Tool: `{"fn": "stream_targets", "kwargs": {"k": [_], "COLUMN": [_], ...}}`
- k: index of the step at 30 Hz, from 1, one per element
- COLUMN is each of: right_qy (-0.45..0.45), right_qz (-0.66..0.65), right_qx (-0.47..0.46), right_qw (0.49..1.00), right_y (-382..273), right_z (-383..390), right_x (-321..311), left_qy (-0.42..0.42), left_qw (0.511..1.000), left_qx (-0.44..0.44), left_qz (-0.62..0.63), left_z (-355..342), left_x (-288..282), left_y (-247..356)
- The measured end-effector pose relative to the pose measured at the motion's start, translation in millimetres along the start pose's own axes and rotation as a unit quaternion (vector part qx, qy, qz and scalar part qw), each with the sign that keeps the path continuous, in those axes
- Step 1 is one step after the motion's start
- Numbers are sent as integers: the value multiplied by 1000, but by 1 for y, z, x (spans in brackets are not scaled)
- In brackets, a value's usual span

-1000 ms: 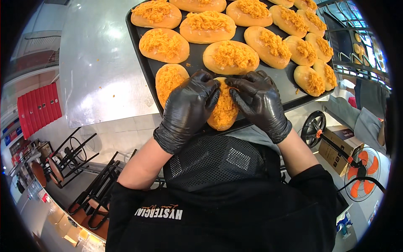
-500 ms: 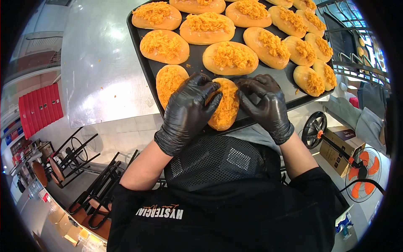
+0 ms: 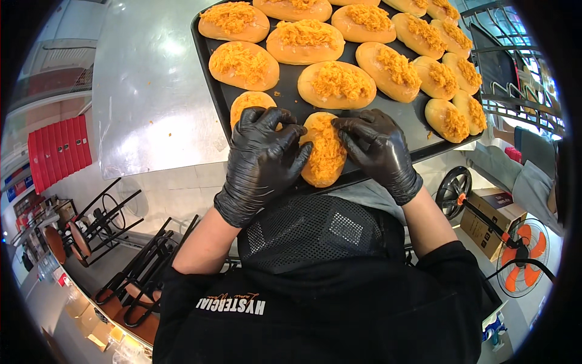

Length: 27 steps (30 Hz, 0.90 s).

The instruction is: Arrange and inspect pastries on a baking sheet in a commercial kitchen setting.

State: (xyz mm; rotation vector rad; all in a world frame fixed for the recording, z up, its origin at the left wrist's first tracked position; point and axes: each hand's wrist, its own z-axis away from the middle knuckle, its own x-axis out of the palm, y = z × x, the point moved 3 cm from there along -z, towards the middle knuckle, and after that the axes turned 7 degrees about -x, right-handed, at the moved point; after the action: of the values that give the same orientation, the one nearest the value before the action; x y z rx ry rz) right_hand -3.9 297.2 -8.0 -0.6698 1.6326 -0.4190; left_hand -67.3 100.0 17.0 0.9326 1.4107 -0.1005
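An oval bun (image 3: pixel 324 159) with orange shredded topping lies at the near edge of a dark baking tray (image 3: pixel 436 144), between my two black-gloved hands. My left hand (image 3: pixel 262 151) is at its left side, fingers bent, with index finger and thumb apart beside the bun. My right hand (image 3: pixel 377 148) has its fingers drawn together, the tips pressed to the topping on the bun's upper right. Behind my left hand, another topped bun (image 3: pixel 251 100) is partly hidden. Several more topped buns (image 3: pixel 337 85) sit in rows farther back on the tray.
The tray rests on a metal table (image 3: pixel 154 103) that has a few crumbs on it. A wire rack (image 3: pixel 515 79) stands at the far right. Below right are a cardboard box (image 3: pixel 494 212) and an orange-bladed fan (image 3: pixel 522 255); stacked stools (image 3: pixel 142 285) are at lower left.
My left hand has shifted a little left, away from the near bun, and its fingers have spread somewhat. The right fingertips have moved slightly inward over the topping.
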Motion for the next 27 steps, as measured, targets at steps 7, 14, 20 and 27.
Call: {"fn": "stream_targets", "kwargs": {"k": [7,14,20,27], "right_qy": [-25,-5,5,11], "right_qz": [12,18,-9,14], "right_qx": [-42,-7,-18,-66], "right_qw": [999,1000,1000,998], "right_y": [-4,-6,-6,-17], "right_z": [7,10,12,5], "right_x": [1,-4,-2,-1], "left_qy": [-31,32,36,22], "left_qw": [998,998,997,999], "left_qx": [-44,-54,-62,-43], "left_qz": [18,-29,-31,5], "left_z": [5,1,8,11], "left_x": [16,16,13,10], "left_y": [0,0,3,0]}}
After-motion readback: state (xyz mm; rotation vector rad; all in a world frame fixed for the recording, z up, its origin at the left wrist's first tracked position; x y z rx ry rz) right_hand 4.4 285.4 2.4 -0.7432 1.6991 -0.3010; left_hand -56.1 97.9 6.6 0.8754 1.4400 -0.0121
